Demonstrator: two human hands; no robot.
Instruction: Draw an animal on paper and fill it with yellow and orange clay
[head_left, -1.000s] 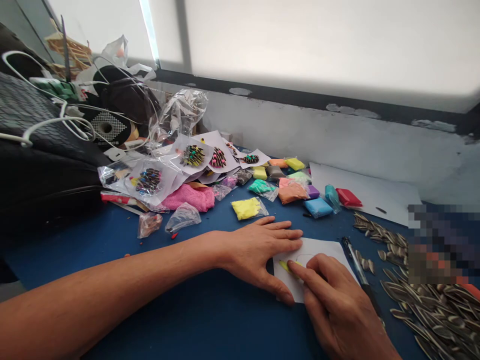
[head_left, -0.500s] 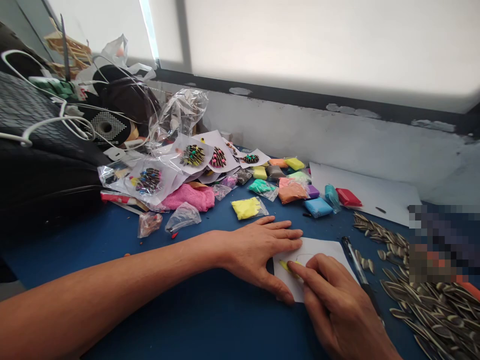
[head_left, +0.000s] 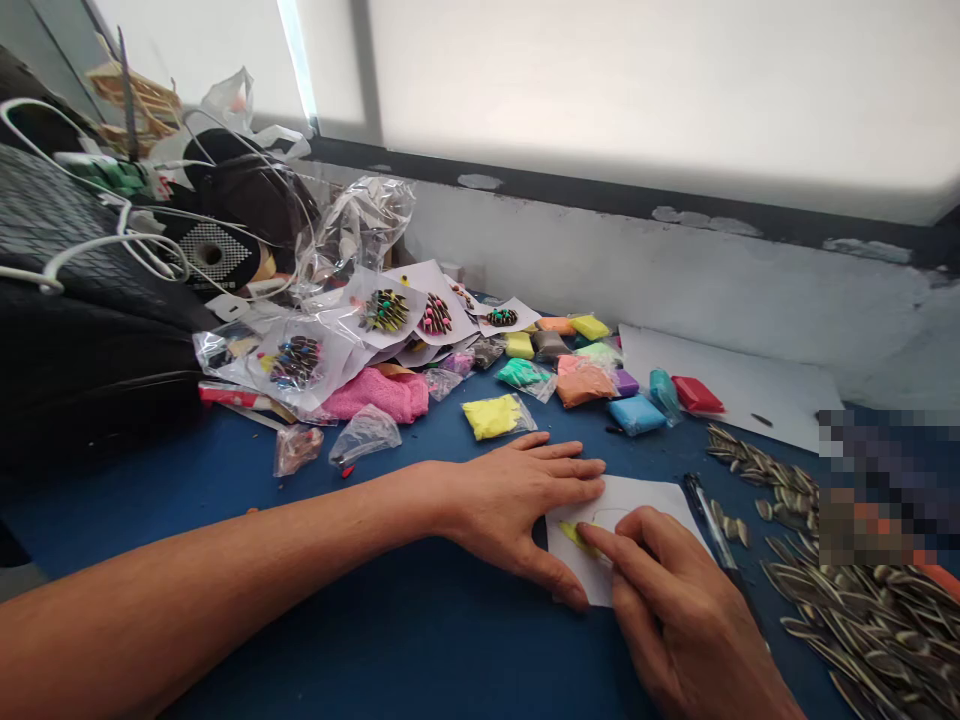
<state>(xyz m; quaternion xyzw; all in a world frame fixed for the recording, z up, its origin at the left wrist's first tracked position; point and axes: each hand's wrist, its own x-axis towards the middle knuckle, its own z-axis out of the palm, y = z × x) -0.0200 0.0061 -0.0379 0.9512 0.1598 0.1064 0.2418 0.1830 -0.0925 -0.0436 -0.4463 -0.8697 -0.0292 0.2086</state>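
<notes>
My left hand (head_left: pixel 514 500) lies flat with its fingers spread, holding down the left edge of a small white paper sheet (head_left: pixel 664 493). A pencil-like curved outline shows faintly on the sheet. My right hand (head_left: pixel 686 605) has its index finger stretched out, the tip pressing on a thin smear of yellow modelling clay (head_left: pixel 570 530) on the paper. Its other fingers are curled and partly hidden, and I see nothing gripped in them. A clear-barrelled pen (head_left: pixel 712 525) lies just right of the sheet, partly behind my right hand.
Sunflower seeds (head_left: pixel 885 630) are heaped at the right. Bags of coloured clay (head_left: pixel 585 380) sit behind the paper, with an opened yellow clay packet (head_left: pixel 491 415) nearer. Seed-and-clay figures on paper (head_left: pixel 386 310), a pink cloth (head_left: pixel 379 393), and a black mesh bag (head_left: pixel 75 270) with cables stand left.
My right index finger has shifted very slightly right along the yellow clay, and the smear looks a little wider. My left hand stays in place.
</notes>
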